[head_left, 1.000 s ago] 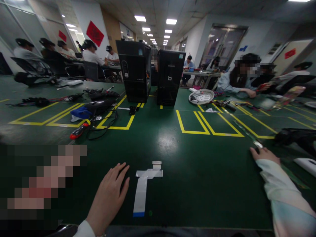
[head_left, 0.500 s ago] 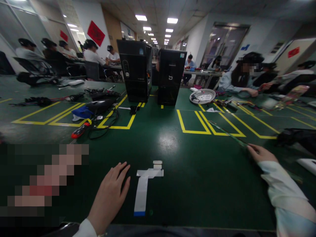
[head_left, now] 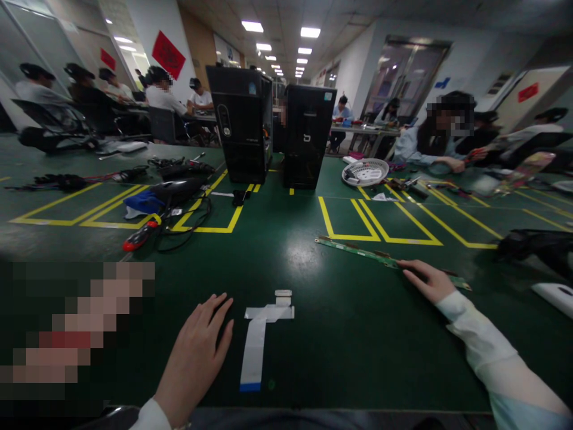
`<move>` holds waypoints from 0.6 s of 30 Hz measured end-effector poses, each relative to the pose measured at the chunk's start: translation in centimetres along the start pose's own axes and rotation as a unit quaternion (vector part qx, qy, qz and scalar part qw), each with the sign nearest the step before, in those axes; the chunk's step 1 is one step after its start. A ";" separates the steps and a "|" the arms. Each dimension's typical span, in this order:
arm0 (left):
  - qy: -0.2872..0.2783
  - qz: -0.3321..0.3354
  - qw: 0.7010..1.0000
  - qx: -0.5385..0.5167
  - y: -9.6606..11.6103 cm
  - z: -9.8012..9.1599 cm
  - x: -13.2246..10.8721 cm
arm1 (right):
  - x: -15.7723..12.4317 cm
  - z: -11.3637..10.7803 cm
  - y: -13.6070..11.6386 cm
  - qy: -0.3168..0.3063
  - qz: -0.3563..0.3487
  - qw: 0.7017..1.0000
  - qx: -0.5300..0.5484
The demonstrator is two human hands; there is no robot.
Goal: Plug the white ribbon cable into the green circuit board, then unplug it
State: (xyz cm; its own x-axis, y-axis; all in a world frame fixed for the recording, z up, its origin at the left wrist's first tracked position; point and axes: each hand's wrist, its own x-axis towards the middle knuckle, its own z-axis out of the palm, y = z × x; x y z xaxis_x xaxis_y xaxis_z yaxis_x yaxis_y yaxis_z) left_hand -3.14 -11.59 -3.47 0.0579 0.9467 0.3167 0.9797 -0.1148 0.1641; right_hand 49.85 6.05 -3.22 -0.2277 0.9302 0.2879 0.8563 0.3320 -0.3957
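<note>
My left hand lies on the green table with its fingers spread, holding nothing. Just right of it is a white flat ribbon cable with a blue end and a connector at its top. My right hand grips a long, narrow green circuit strip near its middle, fingers closed over it. One end of the strip points left toward the table's centre; the other shows beyond my hand on the right.
Two black computer towers stand at the back. A red screwdriver, cables and a blue bag lie at left. At right are a white basket and a black object. A person sits across the table.
My right hand has moved left, bringing the green strip toward the table's centre. The strip now lies more level across the view. My left hand remains beside the ribbon cable.
</note>
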 end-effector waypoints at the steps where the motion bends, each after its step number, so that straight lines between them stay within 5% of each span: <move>1: 0.001 0.000 1.000 0.000 0.0 0.0 0.0 | 0.1 0.5 -0.6 0.002 -0.025 1.000 0.009; 7: 0.012 0.008 1.000 0.008 0.2 -0.2 0.2 | 0.6 3.4 -6.3 -0.007 -0.158 0.987 0.042; 18: 0.011 0.003 1.000 0.008 0.4 -0.3 0.2 | 0.9 8.1 -16.9 -0.064 -0.272 0.957 0.072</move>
State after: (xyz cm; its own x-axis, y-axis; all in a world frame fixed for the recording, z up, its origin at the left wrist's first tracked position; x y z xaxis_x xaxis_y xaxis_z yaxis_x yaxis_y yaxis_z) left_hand -2.79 -11.53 -3.07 0.0604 0.9388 0.3392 0.9824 -0.1162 0.1466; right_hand 31.41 2.54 -3.34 -0.6854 0.6213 0.3797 0.5232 0.7829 -0.3366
